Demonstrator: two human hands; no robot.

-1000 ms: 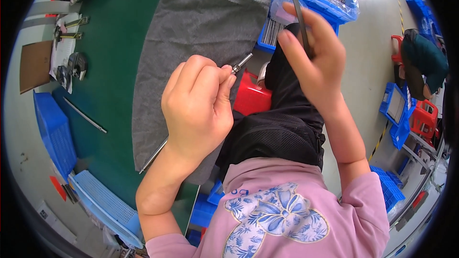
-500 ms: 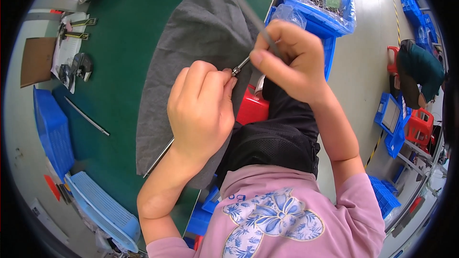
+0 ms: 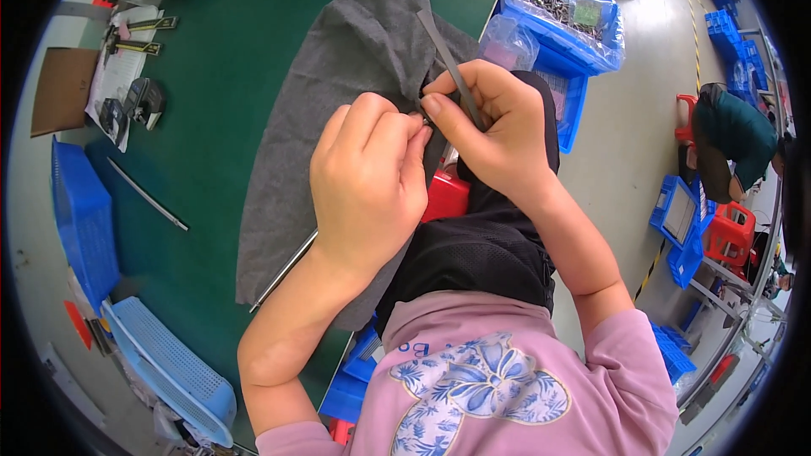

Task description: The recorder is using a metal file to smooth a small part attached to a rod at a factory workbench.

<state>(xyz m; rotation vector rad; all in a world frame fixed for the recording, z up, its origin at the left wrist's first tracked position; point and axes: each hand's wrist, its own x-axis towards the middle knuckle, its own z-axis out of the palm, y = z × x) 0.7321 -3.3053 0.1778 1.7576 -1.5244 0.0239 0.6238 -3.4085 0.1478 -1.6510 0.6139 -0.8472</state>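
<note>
My left hand: curled tight, fingertips pinching a small metal part that is mostly hidden, just over the near edge of the grey cloth.
My right hand: closed round a thin grey strip, which slants up and away across the cloth; thumb meets my left fingertips.
Grey cloth: spread on the green table.
Metal rod: pokes out from under the cloth's near edge.
Blue bin of parts: just right of the cloth.
</note>
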